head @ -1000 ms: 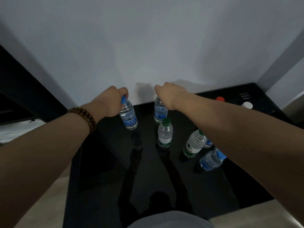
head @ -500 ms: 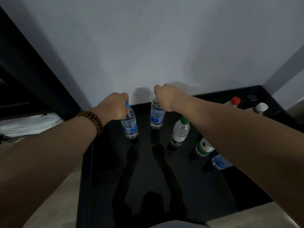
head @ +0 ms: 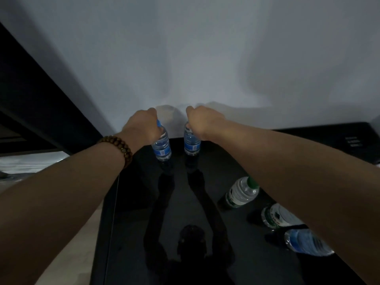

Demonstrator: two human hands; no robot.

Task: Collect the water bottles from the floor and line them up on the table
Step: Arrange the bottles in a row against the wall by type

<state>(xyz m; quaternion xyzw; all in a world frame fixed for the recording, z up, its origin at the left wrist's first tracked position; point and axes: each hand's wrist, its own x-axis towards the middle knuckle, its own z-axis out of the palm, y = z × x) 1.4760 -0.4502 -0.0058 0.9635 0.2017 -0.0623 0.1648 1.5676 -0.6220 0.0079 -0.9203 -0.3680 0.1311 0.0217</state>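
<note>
Near the middle of the frame, the left hand (head: 141, 126) had its fingers curled round the top of a small clear plastic bottle with a blue cap (head: 162, 147). Just to the right, the right hand (head: 202, 122) pinched the top of a second clear blue-label bottle (head: 191, 144). Both bottles stood at the far edge of the shiny black counter (head: 144, 202). A clear green-cap bottle (head: 239, 192) sat at the lower right.

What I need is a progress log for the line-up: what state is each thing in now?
left hand: grips top of left blue-label bottle.
right hand: grips top of right blue-label bottle.
left blue-label bottle: roughly upright at far end of table, held.
right blue-label bottle: upright beside it, held.
green-cap bottle: on table, untouched.
green-label bottle: on table, top hidden by forearm.
near blue-label bottle: on table, top hidden.
</note>
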